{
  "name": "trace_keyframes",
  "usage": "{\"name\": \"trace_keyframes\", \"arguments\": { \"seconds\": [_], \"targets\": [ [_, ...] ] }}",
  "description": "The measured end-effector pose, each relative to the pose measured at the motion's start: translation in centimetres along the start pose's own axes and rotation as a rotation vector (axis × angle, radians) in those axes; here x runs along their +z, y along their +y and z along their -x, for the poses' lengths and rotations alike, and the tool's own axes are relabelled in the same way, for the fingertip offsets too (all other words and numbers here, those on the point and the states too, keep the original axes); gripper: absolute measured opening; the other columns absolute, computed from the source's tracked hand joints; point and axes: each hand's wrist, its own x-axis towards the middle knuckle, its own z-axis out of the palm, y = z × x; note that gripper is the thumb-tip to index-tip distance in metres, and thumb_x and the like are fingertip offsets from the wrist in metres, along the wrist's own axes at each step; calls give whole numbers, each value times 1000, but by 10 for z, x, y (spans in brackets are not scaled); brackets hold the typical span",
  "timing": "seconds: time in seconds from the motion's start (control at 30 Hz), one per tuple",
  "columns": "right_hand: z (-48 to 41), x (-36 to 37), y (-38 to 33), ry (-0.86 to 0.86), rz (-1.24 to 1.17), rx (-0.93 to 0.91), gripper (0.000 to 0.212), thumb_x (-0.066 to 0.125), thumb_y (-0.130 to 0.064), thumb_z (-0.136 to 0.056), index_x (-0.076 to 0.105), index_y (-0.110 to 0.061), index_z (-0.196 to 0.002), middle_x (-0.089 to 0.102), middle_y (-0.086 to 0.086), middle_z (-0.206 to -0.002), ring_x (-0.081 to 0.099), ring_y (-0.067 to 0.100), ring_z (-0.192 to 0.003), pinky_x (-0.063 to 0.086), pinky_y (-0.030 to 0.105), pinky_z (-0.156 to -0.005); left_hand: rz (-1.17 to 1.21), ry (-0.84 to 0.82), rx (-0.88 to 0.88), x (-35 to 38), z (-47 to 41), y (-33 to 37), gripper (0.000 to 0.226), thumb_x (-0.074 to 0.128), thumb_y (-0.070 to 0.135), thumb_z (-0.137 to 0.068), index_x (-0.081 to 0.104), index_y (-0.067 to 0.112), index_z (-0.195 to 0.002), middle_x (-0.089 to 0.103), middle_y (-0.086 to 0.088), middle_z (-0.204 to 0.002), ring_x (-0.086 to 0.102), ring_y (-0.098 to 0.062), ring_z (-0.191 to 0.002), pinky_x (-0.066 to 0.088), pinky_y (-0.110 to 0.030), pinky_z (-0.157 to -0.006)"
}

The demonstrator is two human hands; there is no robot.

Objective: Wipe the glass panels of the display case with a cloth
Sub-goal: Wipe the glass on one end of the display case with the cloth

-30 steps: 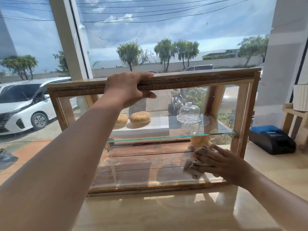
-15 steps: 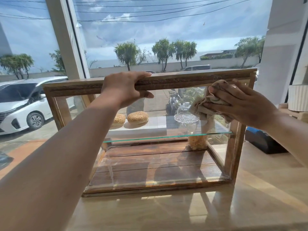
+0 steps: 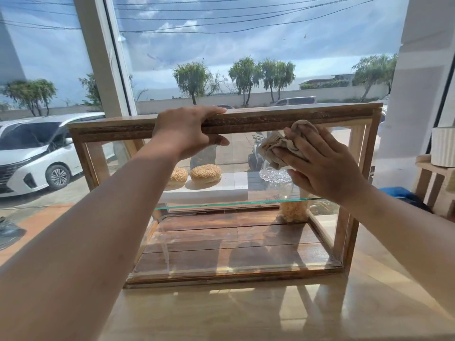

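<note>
Cloth (image 3: 278, 146) under right hand (image 3: 325, 166) on glass | left hand (image 3: 184, 131) grips case (image 3: 270, 119)

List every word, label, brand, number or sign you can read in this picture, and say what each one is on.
None can be read.
White car outside the window: its front shows, but no badge or plate is legible.
Wooden display case, cloth, blue-topped device at the right: no lettering shows.

The left hand (image 3: 183, 132) grips with fingers (image 3: 211, 110) curled over (thumb beneath); the right hand (image 3: 325, 166) presses flat, fingers spread, both arms outstretched.
</note>
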Motion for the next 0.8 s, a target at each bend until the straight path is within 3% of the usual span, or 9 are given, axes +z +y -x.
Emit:
{"name": "trace_keyframes", "arguments": {
  "seconds": [0.2, 0.43, 0.6, 0.73, 0.8],
  "targets": [
    [49, 9, -34, -72, -61, -100, 48, 48, -23, -103, 42, -21, -151, 32, 14, -158, 31, 38, -145, 34, 55, -114, 8, -4, -13, 1, 2, -2, 75, 53, 85, -66, 39, 56, -134, 61, 11, -128, 58, -25, -111, 44, -36, -85],
    [146, 14, -86, -194, -35, -223, 56, 41, -4, -99, 34, -19, -153, 33, 14, -156, 40, 35, -138, 30, 53, -116, 22, 14, -6, -2, -1, 0, 76, 54, 85, -65, 40, 56, -134, 61, 11, -127, 58, -24, -110, 39, -33, -78],
    [179, 15, -130, -291, -94, -233, 51, 38, -10, -100, 43, -24, -149, 38, 8, -155, 48, 32, -135, 32, 51, -115, 25, 6, -14, -3, 0, -2, 75, 54, 85, -65, 39, 57, -133, 62, 12, -125, 58, -23, -109, 37, -31, -75],
    [168, 12, -116, -300, -123, -356, 50, 29, -6, -104, 46, -25, -146, 47, 8, -150, 51, 29, -134, 35, 49, -112, 7, -11, -10, -1, 1, 0, 76, 53, 86, -65, 38, 56, -134, 62, 11, -125, 58, -23, -109, 37, -30, -73],
    [152, 13, -93, -288, -70, -429, 48, 39, -12, -101, 45, -25, -147, 41, 8, -154, 42, 29, -140, 33, 51, -115, -3, -12, -7, 0, 1, 0, 76, 53, 86, -66, 38, 56, -134, 63, 10, -125, 59, -24, -108, 37, -30, -73]
  ]
}}
